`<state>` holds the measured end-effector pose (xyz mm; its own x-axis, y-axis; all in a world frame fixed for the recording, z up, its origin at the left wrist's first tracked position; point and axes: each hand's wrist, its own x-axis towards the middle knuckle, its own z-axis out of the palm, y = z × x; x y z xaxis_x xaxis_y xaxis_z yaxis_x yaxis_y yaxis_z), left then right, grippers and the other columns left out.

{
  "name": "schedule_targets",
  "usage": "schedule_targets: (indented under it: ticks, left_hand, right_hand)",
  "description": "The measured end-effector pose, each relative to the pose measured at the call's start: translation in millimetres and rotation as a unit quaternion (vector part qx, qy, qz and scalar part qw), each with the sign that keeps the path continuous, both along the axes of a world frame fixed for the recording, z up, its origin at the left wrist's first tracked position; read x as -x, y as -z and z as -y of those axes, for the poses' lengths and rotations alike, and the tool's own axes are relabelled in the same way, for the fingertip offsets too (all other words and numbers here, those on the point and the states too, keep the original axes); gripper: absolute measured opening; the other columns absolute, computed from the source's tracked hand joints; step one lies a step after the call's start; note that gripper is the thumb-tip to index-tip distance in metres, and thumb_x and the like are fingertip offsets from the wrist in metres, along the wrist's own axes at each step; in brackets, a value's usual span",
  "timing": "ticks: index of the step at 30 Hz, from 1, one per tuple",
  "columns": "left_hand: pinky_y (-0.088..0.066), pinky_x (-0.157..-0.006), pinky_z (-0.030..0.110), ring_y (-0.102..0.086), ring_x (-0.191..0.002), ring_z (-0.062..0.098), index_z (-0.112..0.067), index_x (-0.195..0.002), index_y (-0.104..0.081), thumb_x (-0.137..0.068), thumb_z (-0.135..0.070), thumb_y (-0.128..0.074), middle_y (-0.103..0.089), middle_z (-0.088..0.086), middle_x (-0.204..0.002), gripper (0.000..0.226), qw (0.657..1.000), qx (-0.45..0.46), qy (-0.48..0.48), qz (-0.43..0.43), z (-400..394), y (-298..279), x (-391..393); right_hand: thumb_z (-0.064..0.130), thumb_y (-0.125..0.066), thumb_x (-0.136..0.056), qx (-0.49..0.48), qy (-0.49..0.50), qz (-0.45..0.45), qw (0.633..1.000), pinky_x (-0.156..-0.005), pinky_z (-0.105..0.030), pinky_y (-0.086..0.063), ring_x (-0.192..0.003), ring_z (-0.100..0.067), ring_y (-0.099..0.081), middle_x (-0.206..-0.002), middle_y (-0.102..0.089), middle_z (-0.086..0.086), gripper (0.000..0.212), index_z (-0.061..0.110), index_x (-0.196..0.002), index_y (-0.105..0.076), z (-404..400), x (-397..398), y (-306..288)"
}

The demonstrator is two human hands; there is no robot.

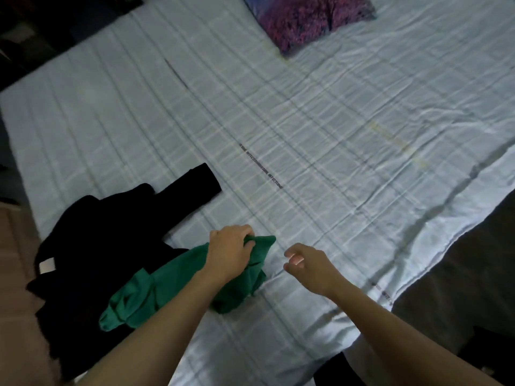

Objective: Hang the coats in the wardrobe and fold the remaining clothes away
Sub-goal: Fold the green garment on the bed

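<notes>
A crumpled green garment (156,293) lies on the near left part of the bed (306,121). My left hand (231,252) grips a bunch of its cloth at the garment's far end. Just to the right, my right hand (306,263) hovers over the sheet with its fingers loosely curled and nothing in them. A heap of black clothing (92,246) with a small pale label sits left of the green garment, one black sleeve stretching toward the middle of the bed.
The bed is covered by a pale blue checked sheet with creases. A purple patterned pillow (309,20) lies at the far end. Dark floor (459,288) borders the bed on the right, and a brownish surface (16,274) shows at the left edge.
</notes>
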<state>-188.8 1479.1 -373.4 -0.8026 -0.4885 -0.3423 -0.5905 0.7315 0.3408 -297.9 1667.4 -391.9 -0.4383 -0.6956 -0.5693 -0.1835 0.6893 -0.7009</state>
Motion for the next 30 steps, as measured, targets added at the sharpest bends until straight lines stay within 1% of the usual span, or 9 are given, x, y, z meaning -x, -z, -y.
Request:
schedule_targets:
  ticks: [4,9,13,15,17,20,24,27,30]
  left_hand:
    - [-0.043,-0.071,0.034,-0.056,-0.074,0.011,-0.027,-0.081,-0.056,-0.092,-0.019,-0.065,-0.058,-0.012,-0.076,0.016,0.986,-0.035,-0.060,-0.154,19.5,-76.5,-20.5]
    - [-0.046,-0.068,0.023,-0.060,-0.077,0.007,-0.021,-0.087,-0.063,-0.093,-0.012,-0.066,-0.061,-0.013,-0.081,0.012,0.952,-0.004,-0.093,-0.290,38.7,-173.6,-52.8]
    - [-0.046,-0.065,0.020,-0.062,-0.075,0.013,-0.022,-0.084,-0.063,-0.092,-0.014,-0.062,-0.063,-0.009,-0.079,0.011,0.923,0.019,-0.095,-0.373,54.4,-249.5,-80.3]
    - [-0.048,-0.062,0.024,-0.063,-0.073,0.013,-0.021,-0.084,-0.063,-0.092,-0.019,-0.061,-0.063,-0.007,-0.079,0.009,0.907,0.036,-0.106,-0.406,59.3,-279.3,-92.7]
    - [-0.048,-0.059,0.022,-0.061,-0.071,0.012,-0.021,-0.084,-0.062,-0.094,-0.019,-0.060,-0.062,-0.006,-0.078,0.010,0.893,0.057,-0.117,-0.432,63.1,-301.0,-106.0]
    - [-0.043,-0.057,0.015,-0.060,-0.069,0.010,-0.022,-0.084,-0.060,-0.097,-0.011,-0.062,-0.061,-0.007,-0.076,0.017,0.879,0.094,-0.132,-0.449,66.9,-320.3,-127.1]
    - [-0.049,-0.062,0.030,-0.061,-0.070,0.014,-0.019,-0.083,-0.060,-0.096,-0.017,-0.062,-0.062,-0.006,-0.074,0.014,0.888,0.102,-0.142,-0.426,75.0,-338.3,-154.1]
    - [-0.054,-0.078,0.029,-0.066,-0.084,0.010,-0.020,-0.093,-0.066,-0.089,-0.012,-0.071,-0.068,-0.011,-0.086,0.010,0.902,0.087,-0.126,-0.404,74.7,-352.1,-166.1]
    - [-0.054,-0.078,0.022,-0.068,-0.088,0.007,-0.023,-0.098,-0.069,-0.082,-0.007,-0.078,-0.071,-0.015,-0.090,0.025,0.896,0.090,-0.106,-0.421,68.5,-363.7,-168.6]
  right_hand:
    - [0.044,-0.075,-0.082,0.081,-0.025,-0.028,0.996,-0.087,-0.025,-0.047,-0.105,-0.011,-0.058,-0.125,-0.056,0.005,0.061,0.026,-0.135,-0.050,44.1,5.1,-40.7]
    - [0.049,-0.081,-0.074,0.173,-0.106,-0.048,0.978,-0.107,-0.030,-0.039,-0.131,-0.007,-0.042,-0.147,-0.042,0.010,0.087,0.031,-0.148,-0.039,96.3,4.5,-103.8]
    - [0.038,-0.083,-0.074,0.288,-0.140,-0.037,0.947,-0.087,0.002,-0.033,-0.108,0.026,-0.043,-0.126,-0.051,0.022,0.067,0.043,-0.131,-0.048,135.4,0.8,-168.4]
    - [0.027,-0.081,-0.078,0.330,-0.155,-0.054,0.930,-0.081,-0.004,-0.043,-0.099,0.014,-0.059,-0.108,-0.066,0.019,0.038,0.036,-0.110,-0.064,153.0,-3.8,-199.4]
    - [0.017,-0.076,-0.083,0.369,-0.152,-0.075,0.914,-0.081,-0.027,-0.055,-0.092,-0.005,-0.068,-0.094,-0.073,0.007,0.014,0.020,-0.096,-0.072,168.5,-10.4,-224.3]
    - [0.011,-0.070,-0.087,0.413,-0.148,-0.119,0.891,-0.076,-0.044,-0.054,-0.082,-0.019,-0.068,-0.084,-0.072,-0.004,0.003,0.011,-0.089,-0.071,184.1,-20.4,-257.5]
    - [0.012,-0.068,-0.088,0.447,-0.166,-0.160,0.865,-0.066,-0.040,-0.052,-0.071,-0.017,-0.064,-0.074,-0.067,-0.001,0.006,0.015,-0.082,-0.068,195.8,-31.4,-295.4]
    - [0.014,-0.066,-0.087,0.455,-0.208,-0.159,0.851,-0.062,-0.027,-0.052,-0.069,-0.010,-0.065,-0.074,-0.068,0.006,0.009,0.021,-0.082,-0.069,197.9,-42.0,-316.9]
    - [0.013,-0.066,-0.086,0.465,-0.227,-0.171,0.839,-0.061,-0.021,-0.051,-0.070,-0.009,-0.066,-0.075,-0.068,0.010,0.012,0.024,-0.083,-0.069,197.1,-55.4,-327.8]
